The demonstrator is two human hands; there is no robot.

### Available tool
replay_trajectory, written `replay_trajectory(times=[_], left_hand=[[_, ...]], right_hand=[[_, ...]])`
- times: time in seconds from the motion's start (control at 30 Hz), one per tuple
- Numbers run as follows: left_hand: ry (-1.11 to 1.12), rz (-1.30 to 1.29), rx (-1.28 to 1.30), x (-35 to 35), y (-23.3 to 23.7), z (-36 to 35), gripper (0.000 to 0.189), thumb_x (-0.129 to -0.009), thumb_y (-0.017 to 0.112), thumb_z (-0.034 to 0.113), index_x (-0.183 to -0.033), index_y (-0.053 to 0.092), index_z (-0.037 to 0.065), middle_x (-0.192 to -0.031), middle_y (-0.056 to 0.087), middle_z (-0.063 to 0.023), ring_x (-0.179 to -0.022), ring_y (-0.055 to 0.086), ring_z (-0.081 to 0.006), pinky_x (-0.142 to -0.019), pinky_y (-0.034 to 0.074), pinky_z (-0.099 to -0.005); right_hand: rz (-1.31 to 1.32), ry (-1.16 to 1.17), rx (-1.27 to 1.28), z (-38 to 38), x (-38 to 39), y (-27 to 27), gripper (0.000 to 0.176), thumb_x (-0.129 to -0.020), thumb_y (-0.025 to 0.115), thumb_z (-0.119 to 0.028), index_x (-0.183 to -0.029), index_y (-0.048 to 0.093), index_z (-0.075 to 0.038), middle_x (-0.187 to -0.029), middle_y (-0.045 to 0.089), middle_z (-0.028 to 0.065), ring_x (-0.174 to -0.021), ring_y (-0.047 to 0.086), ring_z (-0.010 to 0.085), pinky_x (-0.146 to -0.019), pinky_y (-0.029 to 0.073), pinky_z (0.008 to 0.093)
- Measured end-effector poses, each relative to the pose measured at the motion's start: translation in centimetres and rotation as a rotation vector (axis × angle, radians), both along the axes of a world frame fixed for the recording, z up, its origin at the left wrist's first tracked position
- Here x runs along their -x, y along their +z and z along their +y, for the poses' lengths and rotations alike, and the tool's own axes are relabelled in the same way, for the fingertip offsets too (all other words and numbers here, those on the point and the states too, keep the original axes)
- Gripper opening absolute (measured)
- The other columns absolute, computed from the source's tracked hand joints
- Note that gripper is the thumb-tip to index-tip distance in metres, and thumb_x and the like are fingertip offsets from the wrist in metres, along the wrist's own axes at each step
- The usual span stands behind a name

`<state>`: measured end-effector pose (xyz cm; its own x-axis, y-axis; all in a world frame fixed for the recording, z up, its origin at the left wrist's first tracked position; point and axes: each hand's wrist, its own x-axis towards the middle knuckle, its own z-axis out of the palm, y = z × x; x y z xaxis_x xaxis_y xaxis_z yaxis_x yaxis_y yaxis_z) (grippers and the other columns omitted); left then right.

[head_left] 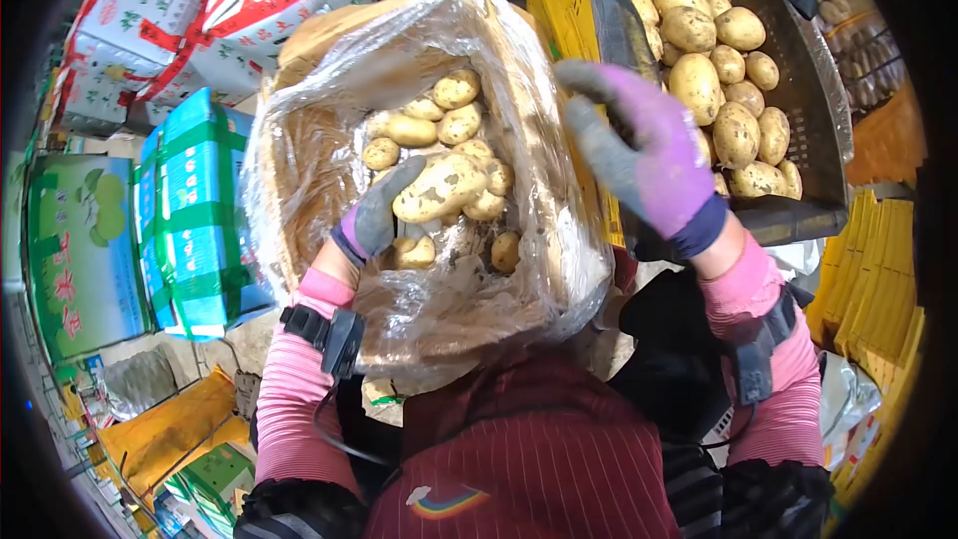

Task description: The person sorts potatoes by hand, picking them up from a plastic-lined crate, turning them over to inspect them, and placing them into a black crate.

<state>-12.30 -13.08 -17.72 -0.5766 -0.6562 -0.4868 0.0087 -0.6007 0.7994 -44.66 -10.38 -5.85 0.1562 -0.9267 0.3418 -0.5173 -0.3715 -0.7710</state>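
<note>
**Q:** What does the left hand (377, 220) hold, and where?

**A:** It reaches in over the near edge of the box (329, 35). Its gloved fingers curl under and around one large potato (439, 188), so the weight sits in the palm. The potato is at the middle of the box, just above the heap (439, 120) of smaller ones, which is banked toward the far right corner.

**Q:** Why does the box mouth gape?

**A:** A clear liner (299, 160) is folded out over all four edges. This probably keeps the plastic spread so that the hand can pass freely.

**Q:** And the right hand (649, 155)?

**A:** It is raised outside the right edge of the box, with the fingers spread and the palm empty. It hangs between the box and the dark basket (818, 90), touching neither.

**Q:** How does the basket sit?

**A:** It is just beyond the box's far right corner and well filled with potatoes. It appears to tilt toward the person, which would bring its load within reach.

**Q:** What lies on the other side?

**A:** Strapped cartons (195, 210) are stacked beside the left edge of the box, apart from both hands.
</note>
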Motion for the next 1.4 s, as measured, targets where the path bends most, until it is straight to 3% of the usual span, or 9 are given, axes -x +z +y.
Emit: replay_trajectory(times=[0.17,0.23,0.37,0.53,0.63,0.8,0.97,1.1,1.4], left_hand=[[-0.002,0.487,-0.233,0.6,9.5,4.9,0.067,-0.107,0.036,0.053,-0.148,0.044,0.001,-0.139,0.059,-0.0187,-0.12,0.064,-0.0278,-0.098,0.055,-0.0399],[0.555,0.058,-0.271,2.9,14.3,8.0,0.069,-0.105,0.033,0.057,-0.14,0.053,0.001,-0.109,0.073,-0.0172,-0.077,0.072,-0.0195,-0.055,0.055,-0.0229],[0.295,0.333,-0.152,-2.1,12.3,11.1,0.083,-0.1,0.035,0.069,-0.151,0.04,0.004,-0.138,0.06,-0.0177,-0.117,0.066,-0.0303,-0.086,0.061,-0.0388],[0.389,0.003,0.168,-2.3,12.4,12.3,0.063,-0.103,0.044,0.056,-0.137,0.053,0.003,-0.109,0.073,-0.011,-0.069,0.072,-0.0153,-0.052,0.055,-0.022],[0.442,0.078,0.193,-2.4,11.7,11.1,0.061,-0.104,0.044,0.055,-0.135,0.054,0.003,-0.105,0.073,-0.0113,-0.067,0.072,-0.0153,-0.052,0.056,-0.0223],[0.439,0.154,0.192,-2.4,12.0,10.0,0.055,-0.107,0.04,0.045,-0.139,0.05,0.001,-0.131,0.063,-0.0132,-0.111,0.067,-0.0193,-0.091,0.056,-0.0315],[0.503,0.103,-0.019,-1.6,10.7,9.7,0.055,-0.106,0.042,0.049,-0.135,0.054,0.004,-0.12,0.068,-0.0097,-0.097,0.07,-0.015,-0.072,0.059,-0.0259],[0.464,-0.127,0.141,-1.3,11.5,10.7,0.062,-0.103,0.046,0.056,-0.136,0.054,0.003,-0.112,0.07,-0.0086,-0.083,0.073,-0.017,-0.056,0.059,-0.0276],[0.465,-0.268,0.323,-1.0,13.3,10.8,0.073,-0.104,0.032,0.063,-0.135,0.058,0.003,-0.1,0.069,-0.0069,-0.067,0.062,-0.0104,-0.059,0.05,-0.0259]], right_hand=[[0.107,0.437,-0.036,2.9,-5.6,-1.2,0.081,-0.088,0.074,-0.039,-0.151,0.039,-0.003,-0.148,0.047,0.0265,-0.14,0.044,0.0371,-0.116,0.036,0.0425],[0.058,0.582,-0.128,3.9,-7.7,-1.4,0.095,-0.083,0.078,-0.044,-0.155,0.031,-0.005,-0.156,0.035,0.0282,-0.147,0.033,0.039,-0.119,0.03,0.0443],[-0.27,0.505,-0.466,5.4,-10.7,0.8,0.089,-0.081,0.08,-0.046,-0.147,0.043,0.0,-0.131,0.062,0.0245,-0.12,0.063,0.0312,-0.102,0.05,0.0395],[-0.381,0.308,-0.783,4.3,-11.9,0.6,0.059,-0.097,0.063,-0.044,-0.135,0.055,0.001,-0.1,0.071,0.0115,-0.079,0.07,0.0172,-0.071,0.058,0.0324],[-0.359,0.265,-1.115,3.8,-11.0,1.3,0.05,-0.104,0.055,-0.04,-0.137,0.056,-0.002,-0.12,0.067,0.0137,-0.111,0.062,0.0168,-0.094,0.052,0.0322],[-0.298,0.372,-0.246,4.2,-13.0,-1.1,0.063,-0.096,0.066,-0.038,-0.143,0.049,0.001,-0.135,0.057,0.0219,-0.122,0.058,0.0246,-0.102,0.047,0.0335],[0.099,0.323,0.058,4.8,-13.7,-1.5,0.054,-0.094,0.068,-0.032,-0.134,0.056,0.001,-0.12,0.065,0.0244,-0.112,0.064,0.0281,-0.097,0.05,0.0344],[-0.239,0.188,-0.387,3.3,-13.3,-2.7,0.031,-0.097,0.063,-0.032,-0.106,0.068,-0.003,-0.1,0.072,0.0143,-0.093,0.069,0.0203,-0.08,0.054,0.0329],[-0.746,0.279,-0.97,3.8,-12.2,-3.4,0.053,-0.105,0.049,-0.047,-0.139,0.054,-0.006,-0.122,0.067,0.0056,-0.104,0.067,0.0122,-0.08,0.058,0.0273]])
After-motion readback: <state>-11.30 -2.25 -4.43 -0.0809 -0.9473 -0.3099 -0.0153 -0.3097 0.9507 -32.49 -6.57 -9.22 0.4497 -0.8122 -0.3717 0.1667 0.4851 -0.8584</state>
